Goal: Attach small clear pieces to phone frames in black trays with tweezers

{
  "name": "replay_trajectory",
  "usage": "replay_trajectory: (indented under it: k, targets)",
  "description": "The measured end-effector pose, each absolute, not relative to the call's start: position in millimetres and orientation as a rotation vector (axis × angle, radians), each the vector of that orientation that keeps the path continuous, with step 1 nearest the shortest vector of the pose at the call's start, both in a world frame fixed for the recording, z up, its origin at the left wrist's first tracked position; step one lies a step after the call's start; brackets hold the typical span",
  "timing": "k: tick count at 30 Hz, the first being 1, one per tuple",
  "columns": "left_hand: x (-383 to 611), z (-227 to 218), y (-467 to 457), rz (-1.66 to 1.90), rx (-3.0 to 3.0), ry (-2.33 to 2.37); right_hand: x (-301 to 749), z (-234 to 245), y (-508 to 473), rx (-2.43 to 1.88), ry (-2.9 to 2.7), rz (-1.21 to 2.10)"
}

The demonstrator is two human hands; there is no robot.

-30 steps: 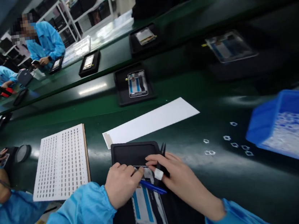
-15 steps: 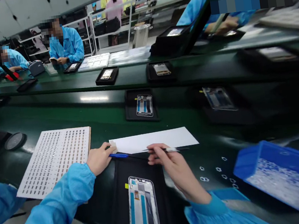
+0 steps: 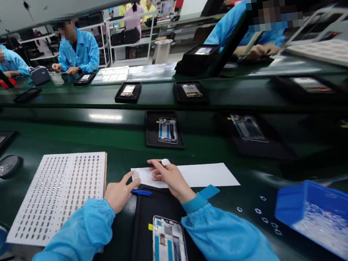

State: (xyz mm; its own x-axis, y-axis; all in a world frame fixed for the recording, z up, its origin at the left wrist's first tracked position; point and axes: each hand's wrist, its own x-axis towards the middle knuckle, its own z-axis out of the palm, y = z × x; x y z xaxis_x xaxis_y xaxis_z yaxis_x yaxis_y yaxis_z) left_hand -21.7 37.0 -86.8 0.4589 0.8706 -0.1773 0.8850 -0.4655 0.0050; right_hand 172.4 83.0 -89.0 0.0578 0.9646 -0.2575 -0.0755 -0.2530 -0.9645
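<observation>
At the far left a black round disc (image 3: 6, 166) is seen on the green bench (image 3: 121, 143), and just right of it a white perforated sheet (image 3: 58, 195) is laid flat. The left hand (image 3: 118, 194) is placed just off the sheet's right edge. One finger is stretched forward so that it touches the left end of a white paper strip (image 3: 205, 175). The other fingers are curled, and the near end of a blue pen (image 3: 141, 192) is held under them, with the pen's tip pointed to the right. The right hand (image 3: 169, 177) is rested on the left part of the same strip, close beside the left hand. Its fingers are bent over the paper, and a white finger cot (image 3: 165, 162) is worn on the one that is stretched furthest. Whether anything is pinched beneath them cannot be told. A black tray (image 3: 142, 232) is set between the two blue sleeves, near to the person, and a phone frame (image 3: 168, 249) with blue strips is lain in it. Behind the strip another tray with a frame (image 3: 163, 130) is carried on the belt. Further right, small white parts (image 3: 260, 213) are scattered on the bench, and a blue bin (image 3: 309, 198) filled with pale pieces is stood at the far right.
</observation>
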Motion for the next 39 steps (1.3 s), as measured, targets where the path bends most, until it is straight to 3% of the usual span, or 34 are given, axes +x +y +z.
replay_trajectory:
  k: [14, 26, 33, 36, 39]
  targets:
    - [-22, -84, 34, -0.180, 2.613, 1.537, 153, -99, 87, -1.490, -1.129, 1.131]
    - [-22, -84, 35, -0.172, 2.609, 1.539, 153, -104, 89, -1.423, -1.067, 1.198]
    - [-25, -84, 37, -0.179, 2.586, 1.569, 176, -81, 69, -1.282, -0.880, 1.145]
    - [-28, -83, 35, -0.029, 2.553, 1.624, 202, -75, 26, -1.308, -0.835, 1.071]
    - [-23, -76, 30, 0.380, 2.442, 1.570, 220, -80, -25, -1.430, -0.927, 0.982]
